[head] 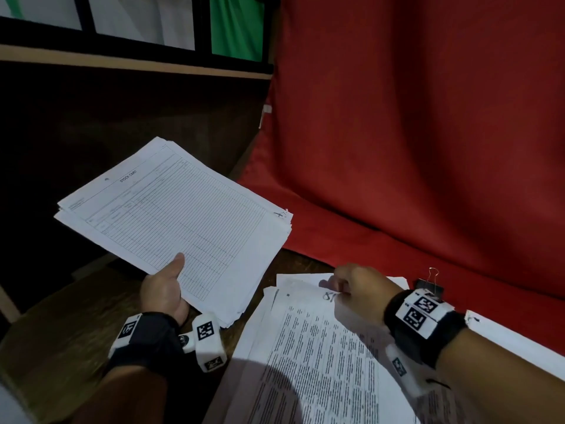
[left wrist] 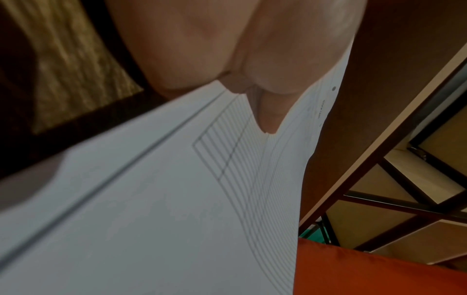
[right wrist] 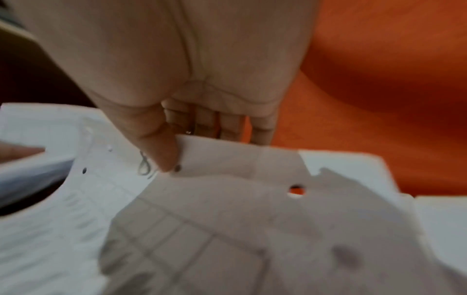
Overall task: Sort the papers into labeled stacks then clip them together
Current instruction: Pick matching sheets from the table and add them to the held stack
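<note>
On the left, the left hand [head: 163,293] holds a stack of stock card forms [head: 177,221] in the air above the wooden bench [head: 61,347], with the thumb pressed on top near the corner and the other fingers hidden under the paper. The sheets in this stack are not aligned, so I think a loose grip here could let the lower ones slide out and fall to the bench. To the right, the right hand [head: 357,289] pinches the far corner of one punched sheet [right wrist: 227,159] between thumb and fingers, on top of the pile of printed text pages [head: 321,362] lying near the person. If two sheets stick together, a wrong page may go into the stack. Far right, a black binder clip [head: 429,284] waits on the red cloth [head: 412,133], partly hidden behind the wrist.
</note>
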